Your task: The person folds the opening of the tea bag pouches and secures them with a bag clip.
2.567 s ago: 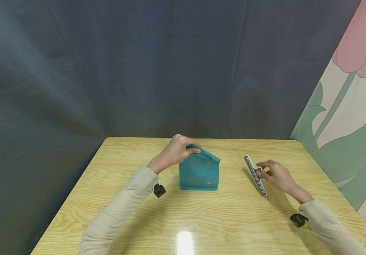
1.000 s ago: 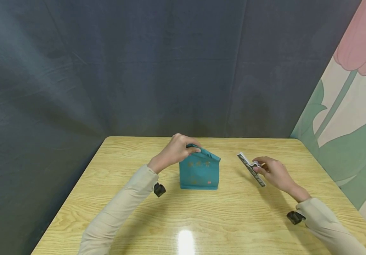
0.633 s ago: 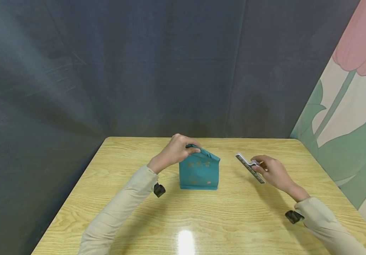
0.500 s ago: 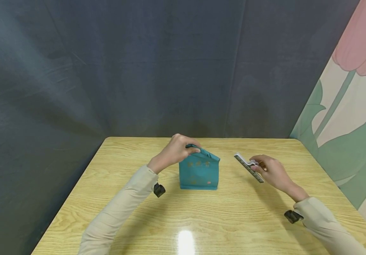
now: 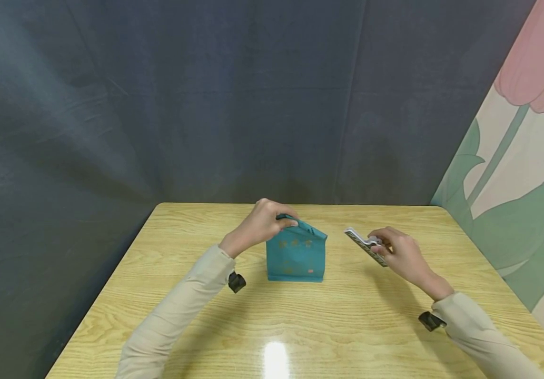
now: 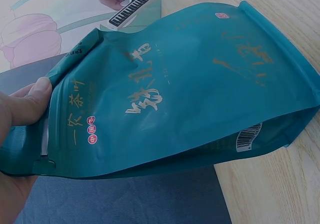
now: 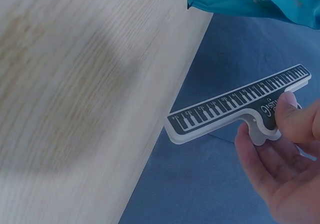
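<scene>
A teal tea bag (image 5: 296, 255) with gold characters stands upright on the table, its top folded over. My left hand (image 5: 262, 226) pinches that folded top at its left end, the thumb (image 6: 39, 97) lying on the near side of the fold. To the right of the bag, my right hand (image 5: 402, 255) holds a long white clip (image 7: 240, 104) by its grip tabs, thumb on one side and fingers on the other. A black strip of piano keys and the word "Music" mark the clip. It is held above the table, tilted, its far end pointing toward the bag.
Both hands work over a wooden table (image 5: 196, 337) with a bright light reflection near its front. A dark cloth (image 5: 253, 105) hangs behind it, and a wall with a painted tulip (image 5: 527, 158) stands on the right. Each wrist carries a small black camera (image 5: 236, 282).
My right hand has lifted the clip and carried it left toward the tea bag, turning it so its printed face tips downward. My left hand and the bag have stayed in place.
</scene>
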A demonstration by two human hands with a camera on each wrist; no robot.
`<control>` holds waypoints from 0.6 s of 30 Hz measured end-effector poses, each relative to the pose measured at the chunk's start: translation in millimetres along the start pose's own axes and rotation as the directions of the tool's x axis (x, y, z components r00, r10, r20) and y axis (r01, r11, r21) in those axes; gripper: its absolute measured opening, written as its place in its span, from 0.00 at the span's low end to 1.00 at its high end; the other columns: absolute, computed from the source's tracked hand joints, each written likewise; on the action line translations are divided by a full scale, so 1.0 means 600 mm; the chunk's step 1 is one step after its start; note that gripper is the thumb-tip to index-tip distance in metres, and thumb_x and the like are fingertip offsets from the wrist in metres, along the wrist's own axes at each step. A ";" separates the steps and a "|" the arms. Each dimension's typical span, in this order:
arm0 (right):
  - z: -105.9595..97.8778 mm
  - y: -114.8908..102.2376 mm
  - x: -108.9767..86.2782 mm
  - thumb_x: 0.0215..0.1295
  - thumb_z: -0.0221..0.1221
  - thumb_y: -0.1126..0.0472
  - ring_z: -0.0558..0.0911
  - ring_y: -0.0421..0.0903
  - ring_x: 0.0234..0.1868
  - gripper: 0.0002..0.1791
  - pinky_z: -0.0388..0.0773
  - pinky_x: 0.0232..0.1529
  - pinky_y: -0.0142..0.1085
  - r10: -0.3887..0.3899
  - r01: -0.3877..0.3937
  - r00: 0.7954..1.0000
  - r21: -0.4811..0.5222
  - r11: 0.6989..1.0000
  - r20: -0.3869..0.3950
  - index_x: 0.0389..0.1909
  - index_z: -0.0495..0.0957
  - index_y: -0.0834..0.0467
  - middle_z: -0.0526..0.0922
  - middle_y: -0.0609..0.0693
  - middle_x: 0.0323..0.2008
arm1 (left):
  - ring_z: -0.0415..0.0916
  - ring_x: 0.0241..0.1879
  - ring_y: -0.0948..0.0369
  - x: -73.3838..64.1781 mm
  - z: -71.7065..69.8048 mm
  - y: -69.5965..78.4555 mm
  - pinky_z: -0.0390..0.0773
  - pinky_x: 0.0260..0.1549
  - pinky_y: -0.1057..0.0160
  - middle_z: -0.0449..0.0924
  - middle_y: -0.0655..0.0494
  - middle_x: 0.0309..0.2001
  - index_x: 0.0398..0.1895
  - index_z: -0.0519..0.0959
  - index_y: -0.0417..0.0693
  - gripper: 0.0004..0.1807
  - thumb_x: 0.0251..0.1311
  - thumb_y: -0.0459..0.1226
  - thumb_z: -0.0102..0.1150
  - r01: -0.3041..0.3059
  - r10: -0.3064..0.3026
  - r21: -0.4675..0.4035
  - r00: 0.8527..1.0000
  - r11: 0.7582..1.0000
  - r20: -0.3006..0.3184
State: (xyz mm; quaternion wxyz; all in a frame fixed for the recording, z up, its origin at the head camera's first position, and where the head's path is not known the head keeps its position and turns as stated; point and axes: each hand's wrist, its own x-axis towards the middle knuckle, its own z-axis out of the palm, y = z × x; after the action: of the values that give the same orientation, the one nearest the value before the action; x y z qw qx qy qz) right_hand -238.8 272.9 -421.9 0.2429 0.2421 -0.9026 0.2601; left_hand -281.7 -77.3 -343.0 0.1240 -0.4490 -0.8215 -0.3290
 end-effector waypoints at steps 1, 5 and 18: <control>0.000 0.000 0.000 0.51 0.71 0.75 0.83 0.46 0.29 0.16 0.77 0.26 0.37 -0.004 0.004 1.000 -0.002 1.000 -0.005 0.42 0.83 0.65 0.82 0.51 0.33 | 0.71 0.13 0.71 0.000 0.000 0.000 0.68 0.18 0.71 0.87 0.51 0.40 0.40 0.88 0.44 0.06 0.62 0.33 0.67 0.001 -0.001 0.000 1.000 1.000 0.000; 0.002 -0.003 0.001 0.50 0.72 0.74 0.81 0.43 0.28 0.15 0.76 0.25 0.36 -0.019 0.018 0.999 -0.012 1.000 -0.030 0.41 0.83 0.64 0.82 0.50 0.32 | 0.77 0.16 0.65 0.001 0.001 0.000 0.70 0.20 0.71 0.87 0.50 0.40 0.40 0.88 0.43 0.06 0.62 0.33 0.67 0.003 -0.003 -0.003 1.000 1.000 0.002; 0.011 -0.020 0.005 0.50 0.72 0.74 0.67 0.38 0.23 0.14 0.65 0.21 0.32 -0.061 0.058 0.996 -0.038 0.998 -0.069 0.38 0.82 0.63 0.76 0.46 0.27 | 0.77 0.15 0.62 0.001 0.000 0.002 0.71 0.19 0.71 0.87 0.50 0.40 0.40 0.88 0.43 0.06 0.62 0.33 0.66 -0.001 0.001 -0.004 1.000 1.000 0.003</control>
State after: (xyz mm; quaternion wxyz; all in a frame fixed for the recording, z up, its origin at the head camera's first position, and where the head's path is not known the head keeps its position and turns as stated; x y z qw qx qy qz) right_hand -236.6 259.3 -420.9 0.2864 0.2553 -0.8904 0.2450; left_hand -281.3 -76.5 -342.2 0.1219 -0.4501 -0.8208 -0.3299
